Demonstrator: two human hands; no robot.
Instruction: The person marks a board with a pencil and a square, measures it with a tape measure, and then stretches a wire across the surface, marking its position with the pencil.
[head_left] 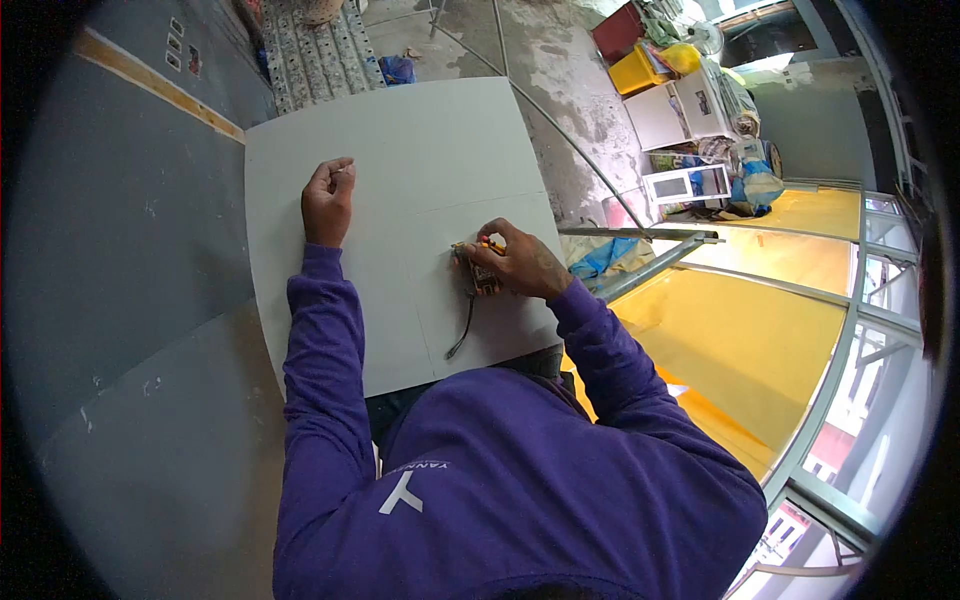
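A large pale grey board (420, 150) lies flat in front of me. My left hand (328, 200) rests on it as a loose fist, pressing down near the board's left part, with nothing in it. My right hand (520, 262) grips a small orange and black tool (482, 272) held against the board near its right edge. A dark strap or cord (465, 325) hangs from the tool over the board toward me. Thin pencil lines cross the board by the tool. Both my arms are in purple sleeves.
The grey floor (120, 250) with a yellow stripe lies to the left. Metal frame bars (650, 262) and yellow sheeting (760, 340) are at the right. Further back stand white cabinets (680, 110), a yellow bin (637, 72) and clutter. A patterned mat (320, 50) lies beyond the board.
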